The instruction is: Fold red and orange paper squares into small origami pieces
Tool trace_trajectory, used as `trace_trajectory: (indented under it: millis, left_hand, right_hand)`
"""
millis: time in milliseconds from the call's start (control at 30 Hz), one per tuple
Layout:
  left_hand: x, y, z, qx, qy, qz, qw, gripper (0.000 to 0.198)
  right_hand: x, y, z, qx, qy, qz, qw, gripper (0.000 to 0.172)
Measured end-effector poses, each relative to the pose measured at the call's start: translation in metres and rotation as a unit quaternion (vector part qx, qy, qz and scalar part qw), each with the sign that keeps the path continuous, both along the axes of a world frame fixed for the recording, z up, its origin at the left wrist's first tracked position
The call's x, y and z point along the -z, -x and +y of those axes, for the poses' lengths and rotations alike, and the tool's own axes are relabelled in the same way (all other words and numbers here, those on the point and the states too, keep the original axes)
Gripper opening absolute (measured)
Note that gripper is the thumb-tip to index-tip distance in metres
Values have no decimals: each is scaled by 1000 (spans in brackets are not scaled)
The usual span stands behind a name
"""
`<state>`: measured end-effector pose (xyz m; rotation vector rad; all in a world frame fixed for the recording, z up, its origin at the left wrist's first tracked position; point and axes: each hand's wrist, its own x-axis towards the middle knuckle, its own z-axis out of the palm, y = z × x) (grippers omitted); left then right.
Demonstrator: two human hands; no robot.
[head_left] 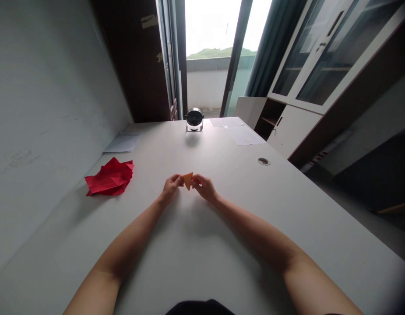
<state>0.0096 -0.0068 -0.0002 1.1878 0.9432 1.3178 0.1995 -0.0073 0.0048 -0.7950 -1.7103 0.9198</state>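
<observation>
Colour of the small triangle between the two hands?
The triangle is orange, plain on the visible side; head view shows it best.

Daylight is entering through the window [210, 26] at the far end, where the sky is burning out to white. The table [189, 267] is reflecting this light, glaring near the window and dimming toward the viewer. Soft shadows are falling below the round black object [194, 117], the red paper [112, 177] and the 2 arms [133, 238]. The cabinet [336, 52] glass is carrying pale reflections. The wide lens is tilting the cabinet at the edge. The lower right corner is blurring into darkness. The orange triangle [188, 180] is showing a clear outline.
</observation>
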Motion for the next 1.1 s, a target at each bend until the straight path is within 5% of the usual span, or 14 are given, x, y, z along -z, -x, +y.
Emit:
trace_trajectory:
  millis: [367, 733, 900, 1100]
  left_hand:
    - [2, 4, 3, 37, 33, -44, 998, 41]
    - [-5, -10, -8, 32, -25, 81, 996, 45]
    - [0, -14, -12, 66, -57, 118, 989, 62]
    - [-4, -13, -11, 96, -57, 60, 992, 47]
  right_hand:
    - [10, 2, 8, -88, 90, 70, 990, 37]
    - [10, -1, 7, 93, 18, -51, 994, 17]
    - [1, -3, 1, 104, 6, -59, 993, 14]
    - [1, 0, 3, 57, 43, 11, 997, 16]
